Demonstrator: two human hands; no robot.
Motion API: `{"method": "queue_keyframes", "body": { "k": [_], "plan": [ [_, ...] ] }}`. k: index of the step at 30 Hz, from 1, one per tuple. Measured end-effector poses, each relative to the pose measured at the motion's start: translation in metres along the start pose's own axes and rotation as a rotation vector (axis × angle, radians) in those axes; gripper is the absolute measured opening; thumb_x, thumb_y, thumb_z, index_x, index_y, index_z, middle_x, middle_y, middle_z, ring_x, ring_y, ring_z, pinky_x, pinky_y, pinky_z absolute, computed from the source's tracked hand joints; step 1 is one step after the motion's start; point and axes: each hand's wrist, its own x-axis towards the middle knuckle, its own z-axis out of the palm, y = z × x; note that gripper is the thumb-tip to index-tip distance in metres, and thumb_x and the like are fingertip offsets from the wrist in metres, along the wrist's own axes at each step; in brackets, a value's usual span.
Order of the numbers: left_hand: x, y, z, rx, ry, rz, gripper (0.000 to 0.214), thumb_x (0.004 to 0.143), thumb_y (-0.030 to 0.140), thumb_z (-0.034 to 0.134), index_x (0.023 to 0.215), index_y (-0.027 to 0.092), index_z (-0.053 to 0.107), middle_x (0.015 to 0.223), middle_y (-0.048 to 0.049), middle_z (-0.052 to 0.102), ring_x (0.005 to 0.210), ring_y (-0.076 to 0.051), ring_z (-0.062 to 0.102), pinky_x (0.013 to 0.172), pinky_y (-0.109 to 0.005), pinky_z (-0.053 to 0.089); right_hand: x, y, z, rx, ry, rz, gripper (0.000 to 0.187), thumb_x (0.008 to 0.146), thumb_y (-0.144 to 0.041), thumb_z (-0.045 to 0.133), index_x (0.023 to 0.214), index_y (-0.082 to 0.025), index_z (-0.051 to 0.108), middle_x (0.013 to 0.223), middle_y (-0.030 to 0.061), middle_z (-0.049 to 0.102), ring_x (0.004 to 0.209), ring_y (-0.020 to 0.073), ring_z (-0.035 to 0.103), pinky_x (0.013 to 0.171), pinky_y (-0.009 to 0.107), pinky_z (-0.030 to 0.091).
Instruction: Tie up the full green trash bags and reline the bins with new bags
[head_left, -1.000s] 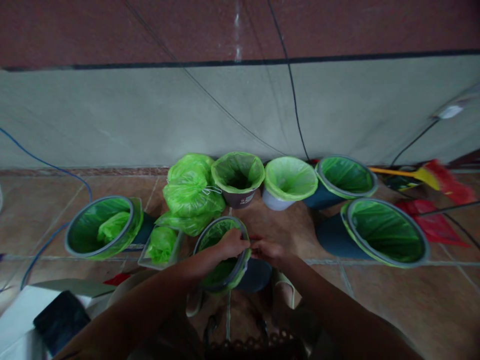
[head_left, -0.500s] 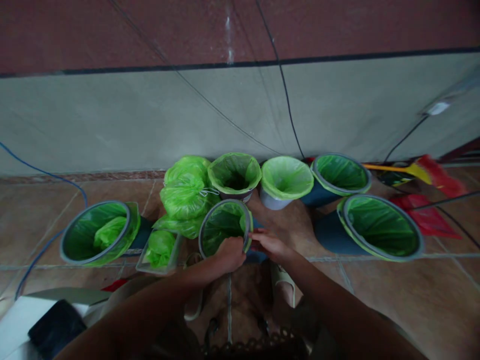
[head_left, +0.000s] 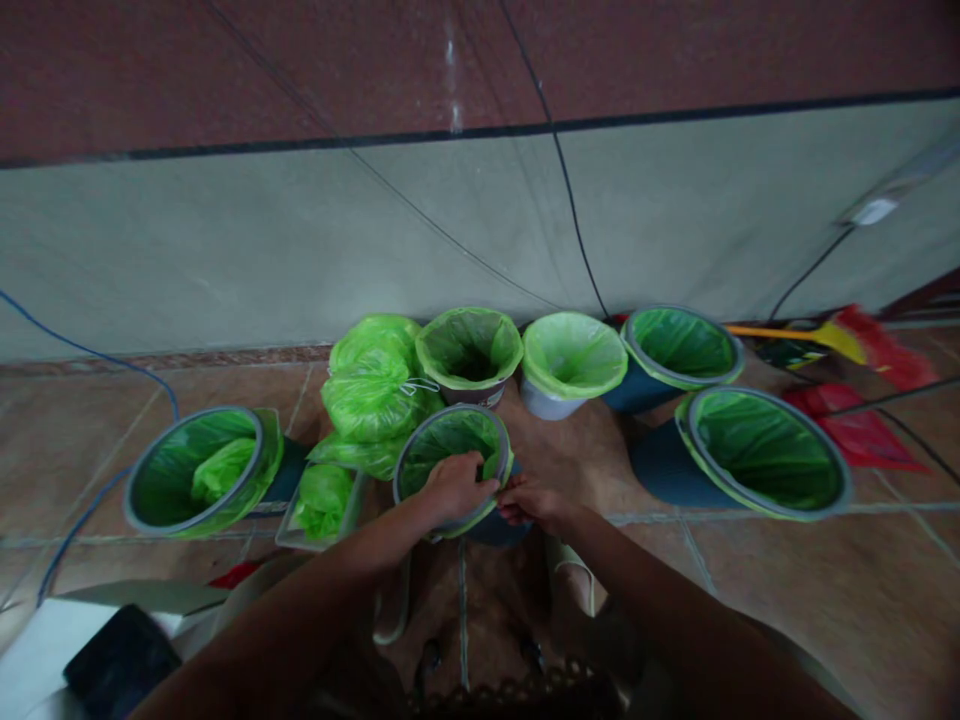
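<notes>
A small dark bin (head_left: pixel 442 440) lined with a green bag and ringed by a grey rim stands on the tiled floor just before me. My left hand (head_left: pixel 454 487) is closed over its near rim, fingers curled on the rim and liner. My right hand (head_left: pixel 529 501) pinches the rim's right side, touching the left hand's fingertips. Behind the bin lie tied green bags (head_left: pixel 373 385).
Several other green-lined bins stand about: one at the left (head_left: pixel 196 475), two against the wall (head_left: pixel 469 352) (head_left: pixel 574 360), two at the right (head_left: pixel 681 350) (head_left: pixel 765 455). A clear tray (head_left: pixel 321 500) holds a green bag. A red dustpan (head_left: pixel 862 435) and broom lie far right; cables cross wall and floor.
The bin has been set a little farther from me and more upright. Both hands stayed at its near rim; my left hand now lies over the rim rather than below it.
</notes>
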Motion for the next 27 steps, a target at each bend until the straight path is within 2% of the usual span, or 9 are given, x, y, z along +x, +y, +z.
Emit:
{"method": "queue_keyframes", "body": {
  "k": [2,6,9,12,15,19,22,24,27],
  "plan": [
    [0.004,0.000,0.004,-0.023,0.010,0.056,0.033,0.086,0.038,0.053,0.111,0.019,0.065,0.100,-0.0068,0.074,0.095,-0.021,0.070,0.083,-0.027,0.050,0.000,0.004,0.004,-0.032,-0.016,0.013,0.008,0.062,-0.010,0.066,0.063,-0.016,0.060,0.051,-0.0020,0.059,0.047,0.0091,0.055,0.048,0.019,0.043],
    [0.005,0.001,0.008,0.014,-0.086,0.109,0.020,0.082,0.026,0.055,0.096,0.019,0.068,0.092,-0.0069,0.074,0.091,-0.023,0.070,0.079,-0.028,0.050,-0.003,0.005,0.003,-0.036,-0.020,0.008,0.007,0.063,-0.012,0.066,0.060,-0.016,0.061,0.053,0.0003,0.061,0.049,0.0102,0.055,0.047,0.020,0.041],
    [0.002,0.001,0.005,0.030,-0.127,0.103,0.023,0.082,0.026,0.055,0.099,0.017,0.067,0.095,-0.0096,0.074,0.092,-0.026,0.070,0.079,-0.030,0.050,-0.005,-0.001,-0.003,0.043,-0.003,-0.042,0.003,0.068,-0.018,0.066,0.070,-0.018,0.064,0.064,-0.0009,0.065,0.061,0.0108,0.060,0.055,0.021,0.045],
    [0.000,0.003,0.001,0.019,-0.167,0.094,0.024,0.082,0.027,0.056,0.101,0.016,0.067,0.100,-0.0123,0.074,0.094,-0.028,0.070,0.077,-0.030,0.050,-0.004,-0.008,-0.005,0.180,-0.020,-0.089,0.011,0.070,-0.024,0.068,0.079,-0.020,0.063,0.072,-0.0013,0.067,0.071,0.0119,0.062,0.064,0.022,0.048],
    [-0.003,0.006,-0.001,0.003,-0.218,0.118,0.026,0.082,0.030,0.058,0.100,0.014,0.067,0.102,-0.0142,0.073,0.095,-0.029,0.070,0.076,-0.029,0.050,-0.001,-0.009,-0.006,0.252,-0.005,-0.049,0.016,0.067,-0.019,0.073,0.078,-0.019,0.061,0.068,-0.0025,0.065,0.067,0.0123,0.061,0.062,0.024,0.048],
    [-0.005,0.007,0.000,-0.004,-0.242,0.107,0.024,0.079,0.027,0.061,0.097,0.014,0.069,0.101,-0.0138,0.074,0.095,-0.029,0.070,0.076,-0.029,0.051,0.003,-0.004,-0.011,0.220,0.057,-0.006,0.011,0.069,-0.012,0.068,0.072,-0.019,0.060,0.057,-0.0048,0.058,0.057,0.0108,0.056,0.058,0.023,0.045],
    [-0.006,0.008,0.003,-0.032,-0.261,0.118,0.024,0.076,0.029,0.064,0.095,0.015,0.069,0.099,-0.0134,0.074,0.095,-0.030,0.070,0.077,-0.030,0.051,0.003,-0.004,-0.013,0.214,0.082,-0.012,0.005,0.078,-0.020,0.064,0.073,-0.018,0.062,0.061,-0.0030,0.061,0.060,0.0111,0.056,0.059,0.024,0.045],
    [-0.008,0.009,0.005,-0.065,-0.268,0.141,0.025,0.077,0.031,0.064,0.095,0.016,0.070,0.099,-0.0129,0.074,0.094,-0.029,0.070,0.078,-0.031,0.051,0.002,-0.006,-0.011,0.226,0.056,-0.032,0.014,0.084,-0.029,0.061,0.077,-0.017,0.064,0.070,-0.0005,0.065,0.066,0.0124,0.059,0.063,0.025,0.047],
    [-0.010,0.012,0.008,-0.088,-0.265,0.170,0.026,0.079,0.032,0.063,0.098,0.016,0.070,0.099,-0.0128,0.074,0.093,-0.028,0.070,0.079,-0.031,0.052,0.001,-0.010,-0.007,0.276,-0.015,-0.057,0.012,0.082,-0.029,0.064,0.080,-0.017,0.066,0.072,-0.0001,0.065,0.068,0.0134,0.060,0.067,0.028,0.048]
  ]
}}
